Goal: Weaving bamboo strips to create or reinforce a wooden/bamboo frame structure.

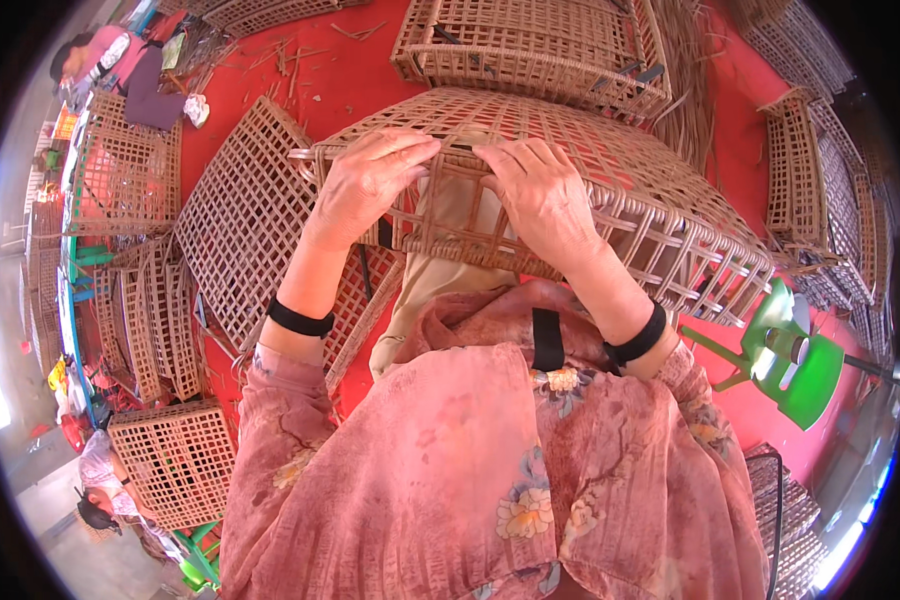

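Note:
A large woven rattan basket (660, 200) with an open lattice lies across my lap, its near rim facing me. My left hand (370, 185) rests on the left part of that rim, fingers curled over the weave near a loose strand. My right hand (545, 195) presses on the rim just to the right, fingers bent onto the lattice. Both wrists carry black bands. The two hands are close together, almost touching.
Flat lattice panels (240, 210) lie on the red floor to my left. Another basket (540, 50) stands ahead, more are stacked at right (810, 180) and lower left (170, 460). A green plastic stool (800, 360) stands at right. Other people sit at upper left and lower left.

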Motion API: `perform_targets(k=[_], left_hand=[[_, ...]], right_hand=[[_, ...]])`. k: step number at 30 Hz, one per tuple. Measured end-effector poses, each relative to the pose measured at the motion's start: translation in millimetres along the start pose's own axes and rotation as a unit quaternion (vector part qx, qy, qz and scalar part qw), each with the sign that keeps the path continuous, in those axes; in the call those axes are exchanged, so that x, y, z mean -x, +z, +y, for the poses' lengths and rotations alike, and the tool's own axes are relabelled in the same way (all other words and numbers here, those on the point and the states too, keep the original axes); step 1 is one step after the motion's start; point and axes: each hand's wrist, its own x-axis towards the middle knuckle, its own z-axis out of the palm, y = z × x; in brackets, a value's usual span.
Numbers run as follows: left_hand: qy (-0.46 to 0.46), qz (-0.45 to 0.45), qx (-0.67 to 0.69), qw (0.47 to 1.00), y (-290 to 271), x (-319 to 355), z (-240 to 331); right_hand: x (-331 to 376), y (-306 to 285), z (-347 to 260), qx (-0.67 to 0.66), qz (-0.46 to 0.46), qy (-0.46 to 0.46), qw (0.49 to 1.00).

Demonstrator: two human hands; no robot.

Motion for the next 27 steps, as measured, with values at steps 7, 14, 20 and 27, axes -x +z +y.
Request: perform_targets(k=[7, 14, 20, 27], left_hand=[[0.013, -0.027, -0.034, 0.999, -5.0, -8.2, -5.4], [-0.027, -0.033, -0.016, 0.999, 11.0, -17.0, 28.8], [-0.019, -0.059, -0.001, 0.998, 42.4, -30.3, 46.0], [0.001, -0.050, 0.019, 0.999, 44.8, -34.0, 42.6]], right_hand=[[-5.7, 4.2, 6.8, -0.065, -0.001, 0.032, 0.997], [18.5, -41.1, 16.2, -0.011, 0.027, 0.045, 0.999], [42.4, -50.7, 28.3, -0.003, -0.029, 0.072, 0.997], [44.5, -42.1, 41.2, 0.014, -0.015, 0.022, 1.000]])
